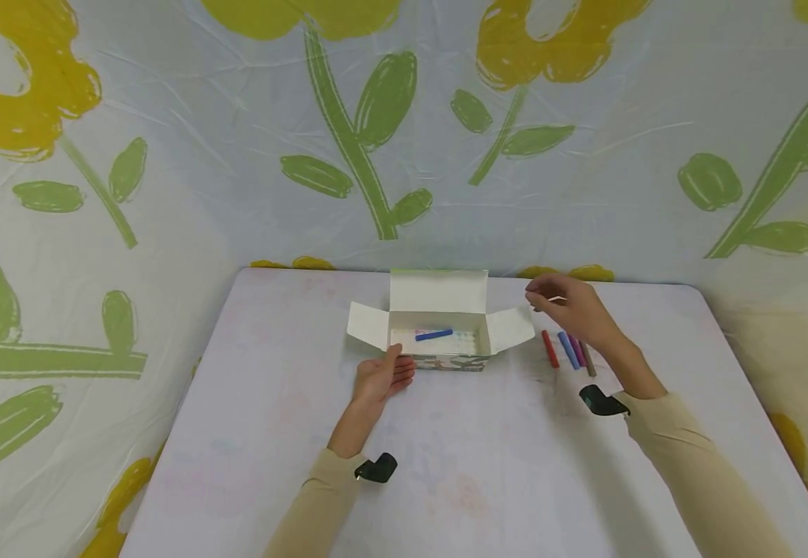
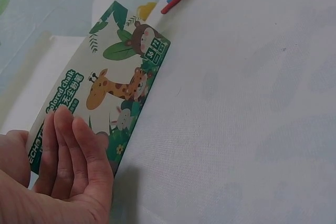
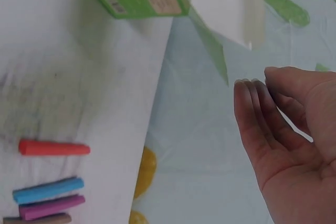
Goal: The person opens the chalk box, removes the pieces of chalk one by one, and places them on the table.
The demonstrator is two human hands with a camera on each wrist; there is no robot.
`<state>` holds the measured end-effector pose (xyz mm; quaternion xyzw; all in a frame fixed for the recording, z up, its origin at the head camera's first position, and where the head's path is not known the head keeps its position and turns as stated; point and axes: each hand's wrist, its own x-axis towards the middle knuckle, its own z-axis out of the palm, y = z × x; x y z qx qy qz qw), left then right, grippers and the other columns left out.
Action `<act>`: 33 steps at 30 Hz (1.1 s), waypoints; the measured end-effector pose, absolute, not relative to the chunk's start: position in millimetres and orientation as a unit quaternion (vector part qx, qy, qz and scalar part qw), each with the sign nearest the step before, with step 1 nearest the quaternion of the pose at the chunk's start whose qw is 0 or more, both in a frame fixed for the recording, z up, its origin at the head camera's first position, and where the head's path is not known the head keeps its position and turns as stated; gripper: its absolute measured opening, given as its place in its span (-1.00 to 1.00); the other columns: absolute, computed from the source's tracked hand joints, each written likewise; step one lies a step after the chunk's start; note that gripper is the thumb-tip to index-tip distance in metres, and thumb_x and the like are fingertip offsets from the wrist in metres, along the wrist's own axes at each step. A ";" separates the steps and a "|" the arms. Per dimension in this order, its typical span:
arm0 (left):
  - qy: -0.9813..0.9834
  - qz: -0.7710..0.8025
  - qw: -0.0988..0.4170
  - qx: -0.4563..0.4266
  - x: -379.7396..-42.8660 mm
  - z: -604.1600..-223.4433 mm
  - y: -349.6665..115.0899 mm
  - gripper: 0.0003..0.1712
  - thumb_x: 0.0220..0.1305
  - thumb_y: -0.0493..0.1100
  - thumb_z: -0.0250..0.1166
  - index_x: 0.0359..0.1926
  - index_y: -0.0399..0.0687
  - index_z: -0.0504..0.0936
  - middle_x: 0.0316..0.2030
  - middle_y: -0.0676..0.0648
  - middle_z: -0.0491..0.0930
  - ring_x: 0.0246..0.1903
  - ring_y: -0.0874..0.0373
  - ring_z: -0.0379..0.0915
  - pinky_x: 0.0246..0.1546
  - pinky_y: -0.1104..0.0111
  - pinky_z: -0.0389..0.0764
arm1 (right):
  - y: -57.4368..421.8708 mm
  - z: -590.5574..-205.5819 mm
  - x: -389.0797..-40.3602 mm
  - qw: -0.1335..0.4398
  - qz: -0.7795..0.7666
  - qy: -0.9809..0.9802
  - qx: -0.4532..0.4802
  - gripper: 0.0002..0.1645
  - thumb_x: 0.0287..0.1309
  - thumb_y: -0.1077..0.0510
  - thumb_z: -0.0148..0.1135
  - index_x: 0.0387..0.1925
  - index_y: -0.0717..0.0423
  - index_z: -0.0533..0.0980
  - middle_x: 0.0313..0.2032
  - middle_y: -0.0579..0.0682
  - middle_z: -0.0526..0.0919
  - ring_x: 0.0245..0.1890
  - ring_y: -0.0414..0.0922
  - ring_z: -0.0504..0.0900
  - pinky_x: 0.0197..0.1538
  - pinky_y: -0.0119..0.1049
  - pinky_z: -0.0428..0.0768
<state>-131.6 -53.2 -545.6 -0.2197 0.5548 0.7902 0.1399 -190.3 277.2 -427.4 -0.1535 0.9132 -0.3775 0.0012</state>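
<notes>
A chalk box (image 1: pixel 456 363) stands on the table with its lid and side flaps spread open. Inside it lies a blue chalk stick (image 1: pixel 434 335). My left hand (image 1: pixel 378 377) grips the box's front wall near its left corner, thumb over the rim and fingers along the printed outside. Beyond the right flap, my right hand (image 1: pixel 571 308) hovers with thumb and fingertips drawn near each other, nothing visible between them. Below that hand, red (image 3: pixel 54 148), light blue (image 3: pixel 48 190), purple (image 3: pixel 52 207) and brown (image 3: pixel 38 219) chalk sticks lie on the table.
The white table (image 1: pixel 446 465) has dark smudges near the loose chalk. Its far edge meets a flower-printed cloth (image 1: pixel 250 155) that rises behind and along both sides. The box's raised lid (image 1: pixel 439 292) stands close to that far edge.
</notes>
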 end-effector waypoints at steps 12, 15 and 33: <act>0.559 0.789 0.140 -0.215 -131.1 -544.5 -53.3 -0.52 0.46 0.01 0.28 -0.18 -0.44 0.70 -0.37 -0.12 0.74 -0.40 0.20 0.68 -0.24 0.39 0.75 | 227.8 -440.3 -198.9 0.023 -0.395 0.890 -0.227 -0.78 0.37 0.26 0.31 -0.03 0.32 0.60 -0.15 0.11 0.71 -0.11 0.04 0.68 -0.01 -0.21 0.72; 0.558 0.790 0.139 -0.214 -130.8 -544.2 -53.3 -0.53 0.46 0.00 0.28 -0.18 -0.44 0.70 -0.38 -0.12 0.74 -0.41 0.21 0.68 -0.24 0.39 0.75 | 217.1 -446.7 -199.6 0.040 -0.397 0.884 -0.244 -0.77 0.36 0.28 0.31 -0.02 0.34 0.60 -0.15 0.11 0.71 -0.11 0.04 0.68 0.00 -0.13 0.73; 0.552 0.793 0.138 -0.220 -131.6 -545.1 -52.5 -0.52 0.45 -0.01 0.28 -0.20 -0.46 0.71 -0.43 -0.08 0.73 -0.46 0.24 0.67 -0.29 0.43 0.74 | 172.2 -487.7 -206.4 0.133 -0.410 0.845 -0.317 -0.72 0.28 0.38 0.34 -0.01 0.43 0.56 -0.09 0.33 0.67 -0.08 0.11 0.67 0.08 0.09 0.68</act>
